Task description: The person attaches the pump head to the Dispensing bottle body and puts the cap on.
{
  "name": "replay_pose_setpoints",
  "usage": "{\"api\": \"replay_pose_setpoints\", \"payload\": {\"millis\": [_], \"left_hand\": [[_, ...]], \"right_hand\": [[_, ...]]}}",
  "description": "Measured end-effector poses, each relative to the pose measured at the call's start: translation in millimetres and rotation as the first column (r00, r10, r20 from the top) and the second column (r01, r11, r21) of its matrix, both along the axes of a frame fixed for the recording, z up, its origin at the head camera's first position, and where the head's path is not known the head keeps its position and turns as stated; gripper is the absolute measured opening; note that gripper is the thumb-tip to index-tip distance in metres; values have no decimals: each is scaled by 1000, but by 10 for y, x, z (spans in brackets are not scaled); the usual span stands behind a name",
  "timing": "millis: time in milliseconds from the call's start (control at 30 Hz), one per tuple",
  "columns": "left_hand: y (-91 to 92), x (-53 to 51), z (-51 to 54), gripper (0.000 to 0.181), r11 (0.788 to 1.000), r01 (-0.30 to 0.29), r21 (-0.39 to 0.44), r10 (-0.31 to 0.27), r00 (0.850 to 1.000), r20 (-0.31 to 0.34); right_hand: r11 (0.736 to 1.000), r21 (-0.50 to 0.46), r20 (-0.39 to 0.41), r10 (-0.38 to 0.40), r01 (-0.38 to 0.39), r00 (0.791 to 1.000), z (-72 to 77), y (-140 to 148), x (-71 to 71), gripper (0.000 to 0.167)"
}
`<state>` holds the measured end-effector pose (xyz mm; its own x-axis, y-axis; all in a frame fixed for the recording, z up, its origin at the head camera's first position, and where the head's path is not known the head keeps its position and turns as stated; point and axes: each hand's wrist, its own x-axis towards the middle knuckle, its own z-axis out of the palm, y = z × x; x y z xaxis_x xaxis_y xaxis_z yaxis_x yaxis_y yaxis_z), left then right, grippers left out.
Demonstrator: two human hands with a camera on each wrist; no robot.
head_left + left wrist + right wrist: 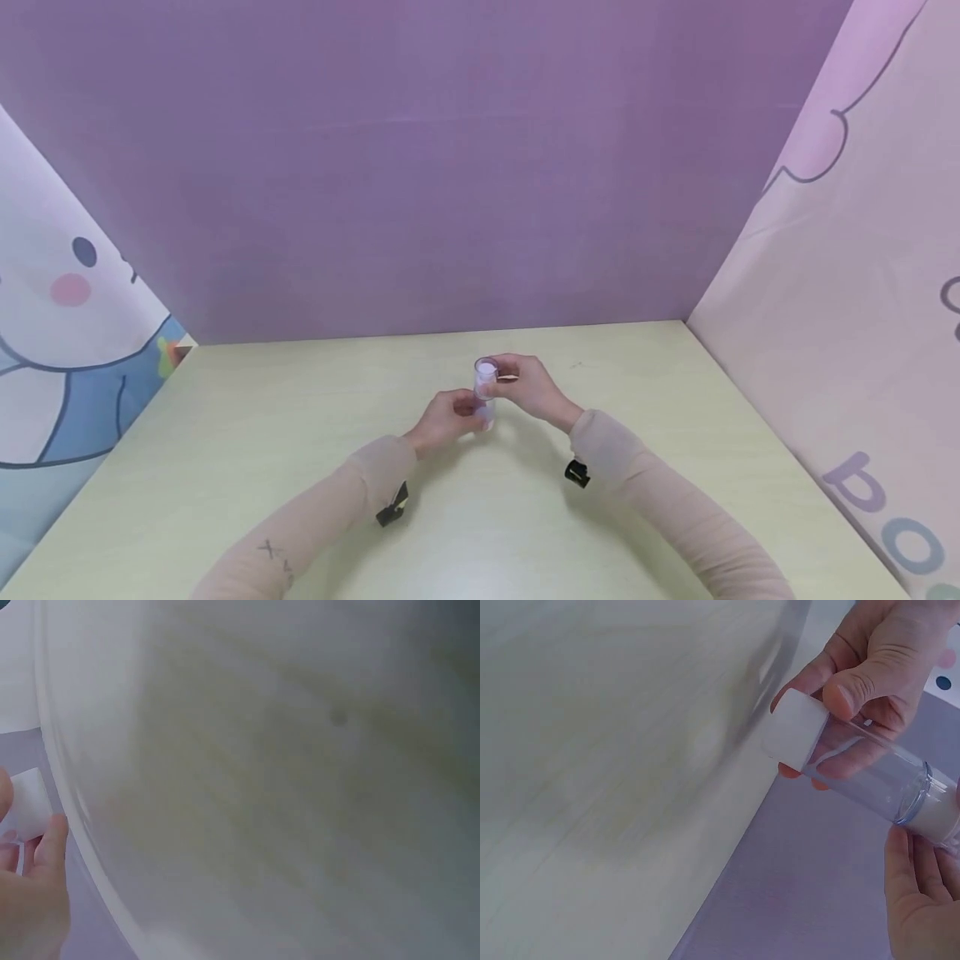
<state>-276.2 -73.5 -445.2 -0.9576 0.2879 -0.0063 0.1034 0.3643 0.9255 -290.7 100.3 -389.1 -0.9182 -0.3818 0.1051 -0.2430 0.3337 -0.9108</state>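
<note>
A small clear bottle (pixel 487 410) with a white base (pixel 798 729) is held upright above the table, in both hands. My left hand (pixel 444 421) grips its lower part; in the right wrist view the thumb and fingers lie round the white base. My right hand (pixel 534 387) pinches the clear cap (pixel 485 364) at the top, where a white part shows inside the clear wall. In the left wrist view only the white base and some fingers (pixel 51 844) show, at the left edge. Whether the cap is seated or loose I cannot tell.
The pale yellow-green table (pixel 300 375) runs back to a purple wall panel (pixel 450 183). Printed cartoon panels stand at the left and at the right (pixel 810 333). Black camera mounts (pixel 577 473) hang under both wrists.
</note>
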Motion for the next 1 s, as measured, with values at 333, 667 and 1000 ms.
{"api": "replay_pose_setpoints", "payload": {"millis": [333,667,1000], "left_hand": [[-3,12,-1,37,1000,-25,-13,25,999,21],[-1,41,-12,38,999,-31,5,31,999,-15],[31,71,14,37,999,0,49,1,1000,-28]], "right_hand": [[998,-26,40,-51,52,998,-35,-19,4,42],[999,-26,4,-39,39,999,-44,9,16,39],[998,-4,-15,-59,59,998,-16,21,46,38]]}}
